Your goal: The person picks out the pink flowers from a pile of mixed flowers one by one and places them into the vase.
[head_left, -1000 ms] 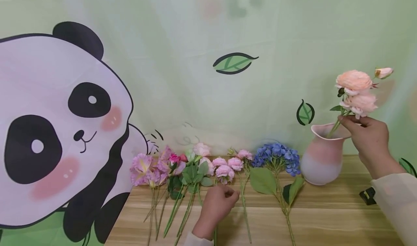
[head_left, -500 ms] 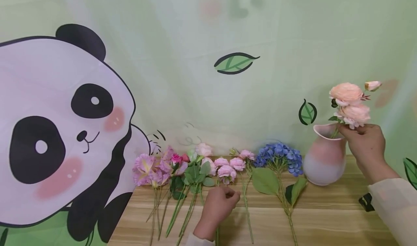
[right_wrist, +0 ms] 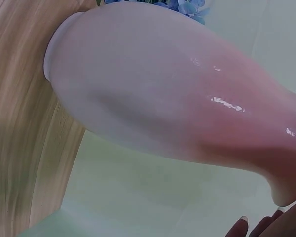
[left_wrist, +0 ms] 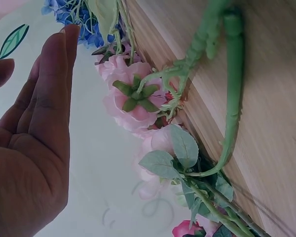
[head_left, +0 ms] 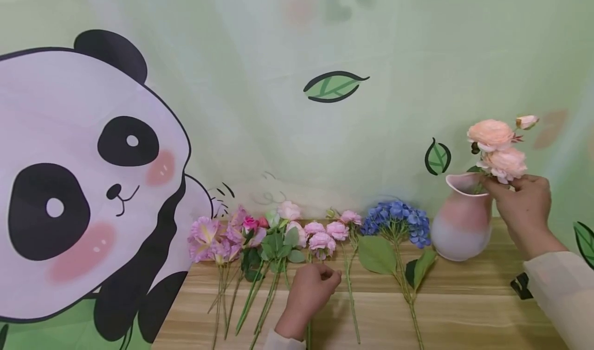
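In the head view my right hand (head_left: 524, 200) pinches the stem of a spray of peach artificial peonies (head_left: 503, 163), right at the mouth of a pink and white vase (head_left: 461, 226). The stem goes down inside the vase, where most of it is hidden. The right wrist view shows the vase side (right_wrist: 138, 84) close up, standing on the table, with my fingertips by its rim. My left hand (head_left: 311, 293) holds nothing and hovers over the table beside pink peonies (head_left: 322, 244). Its fingers lie fairly straight in the left wrist view.
Along the back of the wooden table (head_left: 380, 314) lie purple lilies (head_left: 204, 239), a small magenta rose (head_left: 249, 223), pale pink roses (head_left: 289, 211) and a blue hydrangea (head_left: 396, 218). A small black object (head_left: 522, 286) sits by my right sleeve. A panda-print cloth (head_left: 232, 107) hangs behind.
My right hand has lowered the peach peonies, so their stem sits deeper in the vase and the blooms are nearer its rim. My left hand stays where it was.
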Available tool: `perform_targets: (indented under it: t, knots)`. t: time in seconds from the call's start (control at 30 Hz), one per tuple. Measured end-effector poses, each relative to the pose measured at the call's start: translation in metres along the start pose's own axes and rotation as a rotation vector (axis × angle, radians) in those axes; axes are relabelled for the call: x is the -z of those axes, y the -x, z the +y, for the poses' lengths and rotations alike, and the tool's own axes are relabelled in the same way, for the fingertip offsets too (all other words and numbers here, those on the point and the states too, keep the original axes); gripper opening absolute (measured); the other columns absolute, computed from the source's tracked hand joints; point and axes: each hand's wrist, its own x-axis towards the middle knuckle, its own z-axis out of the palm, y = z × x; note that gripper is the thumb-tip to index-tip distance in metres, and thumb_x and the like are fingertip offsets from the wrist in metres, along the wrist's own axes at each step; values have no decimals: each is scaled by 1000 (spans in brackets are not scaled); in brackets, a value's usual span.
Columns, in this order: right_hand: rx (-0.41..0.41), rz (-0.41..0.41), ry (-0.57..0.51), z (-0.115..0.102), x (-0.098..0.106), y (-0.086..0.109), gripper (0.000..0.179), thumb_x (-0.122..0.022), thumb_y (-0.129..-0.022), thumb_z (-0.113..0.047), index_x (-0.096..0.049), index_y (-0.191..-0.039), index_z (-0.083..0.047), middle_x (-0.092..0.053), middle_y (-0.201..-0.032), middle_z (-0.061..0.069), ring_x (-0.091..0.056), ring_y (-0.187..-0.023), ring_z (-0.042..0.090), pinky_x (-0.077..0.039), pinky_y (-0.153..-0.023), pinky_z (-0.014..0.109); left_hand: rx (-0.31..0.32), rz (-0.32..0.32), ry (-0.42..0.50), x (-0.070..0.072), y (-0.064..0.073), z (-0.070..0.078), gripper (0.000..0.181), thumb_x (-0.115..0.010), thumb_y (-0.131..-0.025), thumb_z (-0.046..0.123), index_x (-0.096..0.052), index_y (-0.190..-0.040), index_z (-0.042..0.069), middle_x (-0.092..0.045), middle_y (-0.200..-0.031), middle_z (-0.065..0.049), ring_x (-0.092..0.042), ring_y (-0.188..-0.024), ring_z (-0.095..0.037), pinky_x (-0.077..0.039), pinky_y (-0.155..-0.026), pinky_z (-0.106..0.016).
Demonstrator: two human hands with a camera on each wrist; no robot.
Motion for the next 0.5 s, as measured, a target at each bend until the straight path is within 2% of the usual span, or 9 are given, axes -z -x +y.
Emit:
perform_targets:
  t: [0.07,0.2,0.37,0.5]
  knots:
    - [-20,8,-3,1,1,-1,44,-83,-101,-50,-75,-117,-9,-29,-123,-25,-32,-114,-6,-37,-96,23,3,0,-10,0,0,0,21,-81,-103,28,-90,-95,11,-86,-89,-3,-70,-75,-11,-57,-67,-33]
    - [-42,17,18,3,2,-3,38,-80,-102,-50,-74,-108,-13,-29,-124,-25,-32,-113,-5,-37,-95,21,12,-2,-39,0,1,-1,17,-83,-100,25,-90,-95,11,-88,-95,-5,-72,-78,-12,-59,-69,-34]
    - [8,19,41,8,3,-5,23,-77,-104,-45,-73,-101,-23,-38,-120,-20,-39,-101,2,-41,-81,25,-18,-4,-68,0,1,-1,8,-84,-95,16,-89,-94,9,-87,-93,-6,-70,-76,-11,-57,-68,-31]
    - [33,33,42,10,3,-8,15,-78,-105,-43,-69,-97,-34,-53,-103,-20,-46,-87,6,-43,-66,23,-31,-7,-78,-1,0,-1,6,-83,-93,11,-88,-91,8,-87,-92,-8,-69,-75,-11,-56,-67,-30]
